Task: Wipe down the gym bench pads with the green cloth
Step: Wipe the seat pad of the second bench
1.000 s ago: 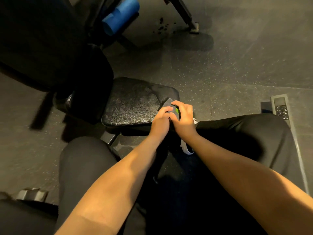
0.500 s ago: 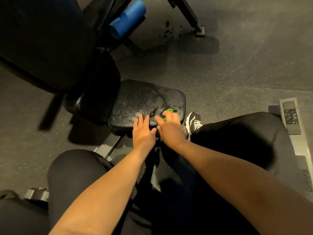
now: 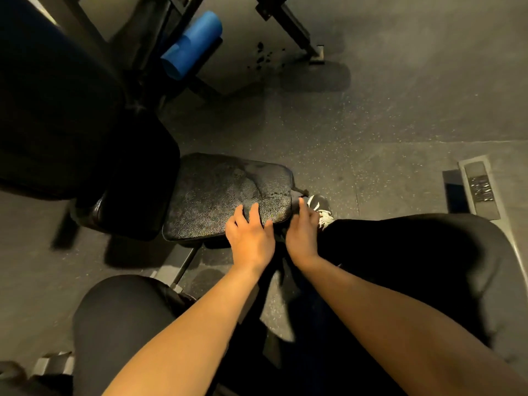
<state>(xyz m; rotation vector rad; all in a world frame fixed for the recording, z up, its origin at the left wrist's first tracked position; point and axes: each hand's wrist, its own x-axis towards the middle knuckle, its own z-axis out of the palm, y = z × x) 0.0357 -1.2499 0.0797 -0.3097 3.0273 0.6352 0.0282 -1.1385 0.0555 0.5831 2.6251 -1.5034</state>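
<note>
Cloth first: from my feed I honestly can't spot any green on it right now. There's just a dark scrap (image 3: 300,191) poking out past the right hand's (image 3: 303,232) fingertips, at the right end of the seat pad (image 3: 223,192), and I can't tell if that's the green cloth or not. That hand sits at the pad's near right corner, fingers pointing away and over the edge. Whether it's actually gripping anything, can't tell; the fingers are blurry and partly hidden.

The left hand (image 3: 250,238) is easier. It lies flat on the near edge of the seat pad, fingers spread and relaxed, holding nothing.

The pad itself is a rounded rectangle of black pebbled vinyl, shiny, with a streaky sheen across the far half. Left of it there's a second black cushion (image 3: 137,195), smoother and in deep shadow, and a big dark back pad (image 3: 57,110) looms above that.

Further out: a blue foam roller (image 3: 191,44) on the bench frame up top, a black steel leg (image 3: 291,27) with a square foot, and a few dark crumbs (image 3: 263,57) on the speckled rubber floor (image 3: 371,124). A black and white sneaker (image 3: 321,210) sits just right of the pad, black trousers (image 3: 414,252) cover both knees, and a grey metal plate (image 3: 480,187) with a ribbed insert lies far right.
</note>
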